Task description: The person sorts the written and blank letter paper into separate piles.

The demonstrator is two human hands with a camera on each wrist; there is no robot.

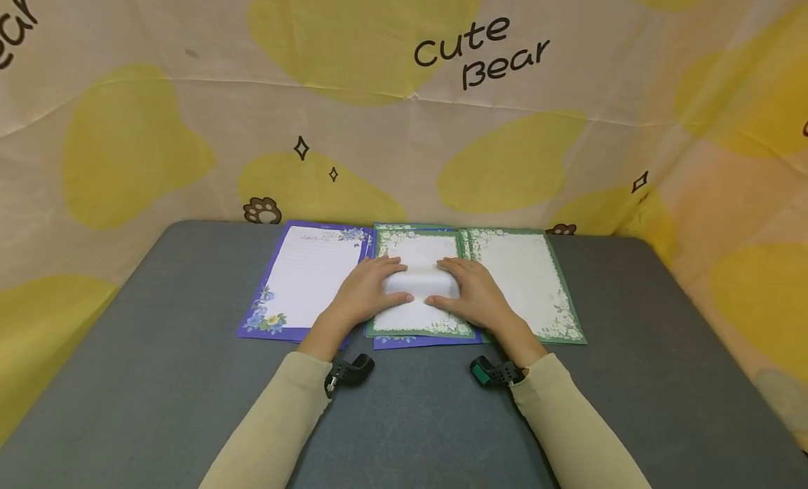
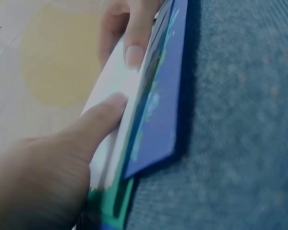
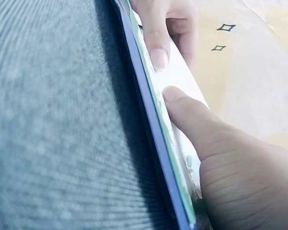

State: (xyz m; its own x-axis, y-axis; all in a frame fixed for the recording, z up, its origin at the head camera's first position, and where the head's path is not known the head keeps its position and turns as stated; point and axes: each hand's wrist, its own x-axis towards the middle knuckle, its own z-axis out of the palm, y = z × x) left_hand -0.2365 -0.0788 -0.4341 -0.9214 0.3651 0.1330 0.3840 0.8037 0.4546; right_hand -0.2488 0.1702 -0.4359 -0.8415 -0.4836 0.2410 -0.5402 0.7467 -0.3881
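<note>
A smooth white oblong object [image 1: 421, 283] with rounded ends lies crosswise over a green-bordered sheet of paper [image 1: 419, 323]; I cannot tell its kind. My left hand [image 1: 369, 289] holds its left end, thumb on the near side and fingers across the far side. At the opposite end my right hand [image 1: 477, 292] grips it the same way, the thumbs pointing toward each other. Both thumbs rest on white surface in the wrist views, where the left hand [image 2: 53, 148] and right hand [image 3: 240, 158] appear close up. A blue-bordered sheet [image 1: 419, 342] sticks out beneath the middle one.
To the left lies a blue-bordered floral sheet [image 1: 309, 278], and to the right a green-bordered sheet [image 1: 520, 285], both partly overlapped by the middle stack. All rest near the back of a grey table [image 1: 416, 419]. A yellow-patterned cloth [image 1: 379, 124] hangs behind.
</note>
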